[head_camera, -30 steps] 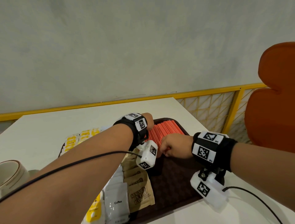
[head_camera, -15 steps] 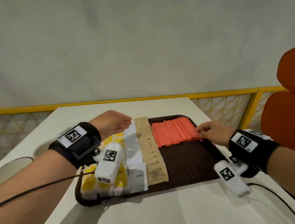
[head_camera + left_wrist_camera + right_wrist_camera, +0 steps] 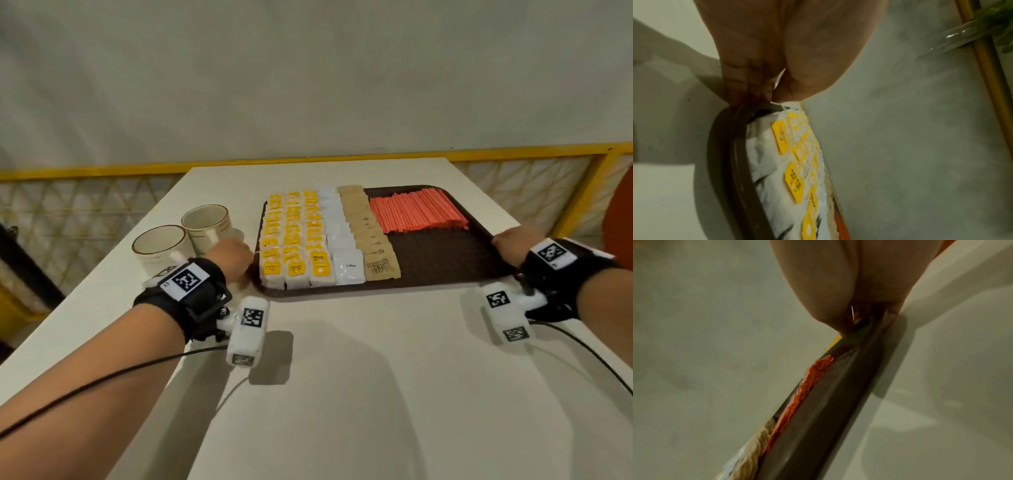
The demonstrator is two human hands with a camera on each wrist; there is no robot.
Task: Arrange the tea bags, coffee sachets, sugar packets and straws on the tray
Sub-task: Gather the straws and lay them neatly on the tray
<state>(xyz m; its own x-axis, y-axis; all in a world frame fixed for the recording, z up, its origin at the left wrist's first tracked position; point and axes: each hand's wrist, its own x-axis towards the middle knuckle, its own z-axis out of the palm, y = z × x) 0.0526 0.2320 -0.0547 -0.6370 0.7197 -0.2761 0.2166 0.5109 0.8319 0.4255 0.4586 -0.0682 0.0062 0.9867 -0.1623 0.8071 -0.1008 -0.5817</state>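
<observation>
Two cups stood left of the tray. The left hand gripped the tray's left rim, fingers curled round it. On the tray lay tea bags, coffee sachets, sugar packets and straws in rows. The right hand gripped the right rim.

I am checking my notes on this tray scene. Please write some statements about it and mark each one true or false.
1. The left hand grips the left rim of the tray. True.
2. The straws lie at the tray's near left corner. False: they lie at the far right.
3. Two cups stand on the table left of the tray. True.
4. The right hand holds a coffee sachet. False: it grips the tray's right rim.
5. The tea bags with yellow tags fill the tray's left side. True.
</observation>
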